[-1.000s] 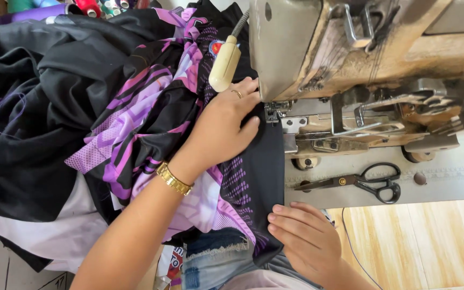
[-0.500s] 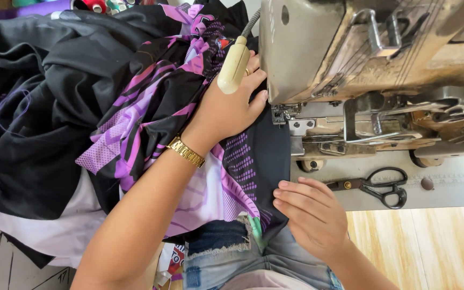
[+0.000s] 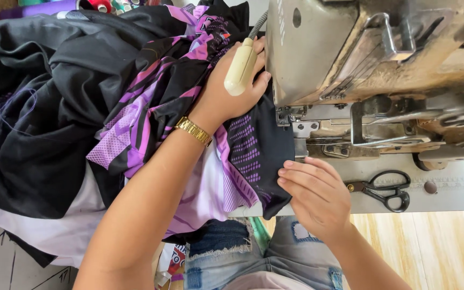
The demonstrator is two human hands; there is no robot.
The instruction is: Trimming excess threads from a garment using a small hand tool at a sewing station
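Here, a grey machine bed (image 3: 447, 196) fills the right of the frame, with pale wood below it and black scissors (image 3: 385, 189) lying at its lower edge. The left hand (image 3: 232, 88) presses flat, fingers spread, on the black-and-purple garment (image 3: 253, 156) at centre, beside the sewing machine (image 3: 361, 53). The right hand (image 3: 318, 196) rests on the fabric's edge (fingers loosely extended, gripping nothing). Heaped cloth crowds the left.

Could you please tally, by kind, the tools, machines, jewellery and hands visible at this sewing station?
Sewing machine: 1
Black-handled scissors: 1
Gold bracelet: 1
Hands: 2, the left hand flat on the black and purple fabric, the right hand at its edge
Total: 5
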